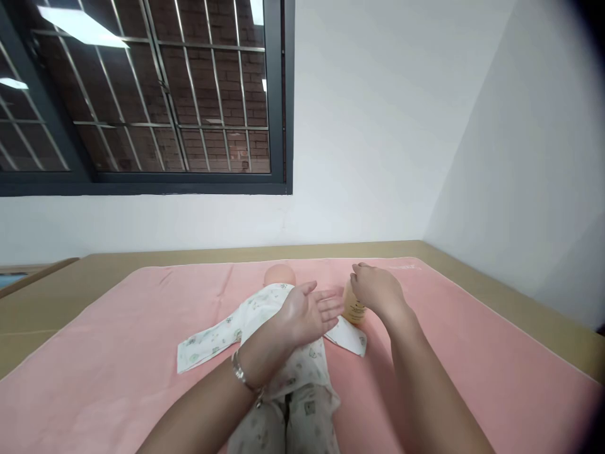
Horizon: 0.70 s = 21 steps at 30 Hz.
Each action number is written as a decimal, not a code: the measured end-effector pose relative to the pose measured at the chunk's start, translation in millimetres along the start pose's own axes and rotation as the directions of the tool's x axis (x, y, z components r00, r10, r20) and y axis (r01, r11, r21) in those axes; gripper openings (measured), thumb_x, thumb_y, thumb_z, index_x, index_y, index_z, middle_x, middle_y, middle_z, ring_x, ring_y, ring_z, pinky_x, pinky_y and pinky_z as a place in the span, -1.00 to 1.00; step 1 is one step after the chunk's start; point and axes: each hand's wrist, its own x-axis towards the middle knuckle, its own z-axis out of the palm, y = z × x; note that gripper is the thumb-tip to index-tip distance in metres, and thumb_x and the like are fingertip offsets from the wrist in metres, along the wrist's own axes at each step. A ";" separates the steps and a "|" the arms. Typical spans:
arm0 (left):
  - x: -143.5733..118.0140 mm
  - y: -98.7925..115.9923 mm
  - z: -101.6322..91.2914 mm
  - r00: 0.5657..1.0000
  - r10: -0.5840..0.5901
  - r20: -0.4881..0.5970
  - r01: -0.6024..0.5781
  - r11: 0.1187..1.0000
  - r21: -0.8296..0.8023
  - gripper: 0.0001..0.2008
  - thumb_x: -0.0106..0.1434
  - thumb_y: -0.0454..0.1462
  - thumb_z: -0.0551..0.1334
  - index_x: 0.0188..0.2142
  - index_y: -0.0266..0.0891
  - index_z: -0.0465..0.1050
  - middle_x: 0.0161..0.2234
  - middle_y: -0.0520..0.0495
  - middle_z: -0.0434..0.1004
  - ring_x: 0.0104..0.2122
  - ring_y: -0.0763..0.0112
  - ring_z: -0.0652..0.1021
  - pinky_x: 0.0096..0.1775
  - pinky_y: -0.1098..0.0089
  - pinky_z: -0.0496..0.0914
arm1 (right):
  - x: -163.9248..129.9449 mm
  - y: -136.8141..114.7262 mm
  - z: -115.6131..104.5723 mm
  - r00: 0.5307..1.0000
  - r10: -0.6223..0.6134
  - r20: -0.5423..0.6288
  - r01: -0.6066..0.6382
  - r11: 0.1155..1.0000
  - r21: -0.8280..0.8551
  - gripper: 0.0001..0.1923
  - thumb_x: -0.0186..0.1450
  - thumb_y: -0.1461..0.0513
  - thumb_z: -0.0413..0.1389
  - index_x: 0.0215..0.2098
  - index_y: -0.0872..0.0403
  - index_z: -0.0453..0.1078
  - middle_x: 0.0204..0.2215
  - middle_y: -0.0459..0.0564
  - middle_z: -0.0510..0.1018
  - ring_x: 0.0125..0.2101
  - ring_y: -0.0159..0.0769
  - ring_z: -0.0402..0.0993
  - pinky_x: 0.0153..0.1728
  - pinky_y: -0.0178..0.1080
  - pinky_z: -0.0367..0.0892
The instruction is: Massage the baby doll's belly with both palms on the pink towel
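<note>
**Open palm over the doll, other hand on a bottle**

In the upper left of the frame a dark-framed window (142, 94) with a metal grille showed a brick wall beyond it. Below it, at the left edge, the tan tabletop (57, 284) ran out from under a pink mat (118, 328) that covered most of the lower frame.

On the mat, left of centre, lay a baby doll (278, 275) on its back, head toward the wall, dressed in a white printed romper (302, 372). One sleeve stretched flat toward the lower left; the other reached right, toward the bottle.

The left hand (307, 312) hovered just above the doll's chest, palm turned up, fingers spread wide and straight, holding nothing. A metal bracelet (241, 372) circled that wrist, and the forearm crossed the doll's legs in the lower centre.

Just right of the open palm stood a small amber bottle (354, 309) with a label, upright on the mat beside the doll's right-reaching sleeve. The right hand (378, 290) was curled over the bottle's top, fingers bent down around it and touching it; the cap itself was hidden beneath them.

To the far right the mat's edge met the tabletop again, with white walls behind.
</note>
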 end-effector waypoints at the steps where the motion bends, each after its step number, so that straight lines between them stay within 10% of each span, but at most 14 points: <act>1: -12.7 -0.7 -7.1 1.000 -0.002 -0.012 0.002 1.000 -0.002 -0.43 0.28 -0.10 0.04 0.17 -0.45 0.19 0.19 -0.40 0.27 0.14 0.10 0.40 0.09 0.22 0.30 | 0.2 -3.6 0.3 1.000 0.013 -0.013 -0.014 1.000 -0.021 -0.65 0.38 0.29 -0.20 -0.12 0.16 0.40 -0.15 0.17 0.54 -0.22 -0.11 0.53 -0.35 -0.22 0.30; 9: -78.4 19.3 -31.4 0.987 0.155 -0.032 -0.157 0.984 -0.084 -0.47 0.28 -0.16 0.03 0.18 -0.39 0.17 0.21 -0.31 0.27 0.14 0.15 0.41 0.16 0.22 0.21 | 1.9 -41.2 4.1 0.993 0.117 0.008 -0.115 0.985 -0.129 -0.53 0.39 0.07 -0.14 -0.08 0.28 0.40 -0.12 0.31 0.53 -0.12 -0.04 0.49 -0.15 -0.13 0.30; 15: -106.3 26.1 -29.8 0.969 0.247 0.011 -0.244 0.961 -0.129 -0.52 0.29 -0.18 0.01 0.13 -0.40 0.26 0.16 -0.32 0.34 0.16 0.17 0.38 0.18 0.21 0.18 | 3.6 -57.6 29.7 0.985 0.174 -0.024 -0.168 0.899 -0.405 -0.35 0.37 0.02 -0.18 0.16 0.40 0.24 0.15 0.49 0.28 0.17 0.11 0.21 0.22 0.11 -0.24; 21: -116.0 20.0 -33.1 0.973 0.226 -0.038 -0.228 0.968 -0.106 -0.57 0.28 -0.16 0.03 0.06 -0.31 0.34 0.16 -0.28 0.34 0.19 0.14 0.34 0.19 0.12 0.14 | -9.8 -60.1 31.1 0.987 0.162 0.004 -0.156 0.951 -0.268 -0.33 0.36 -0.06 -0.21 0.26 0.20 0.15 0.28 0.42 0.04 0.29 0.24 -0.14 0.15 0.32 -0.26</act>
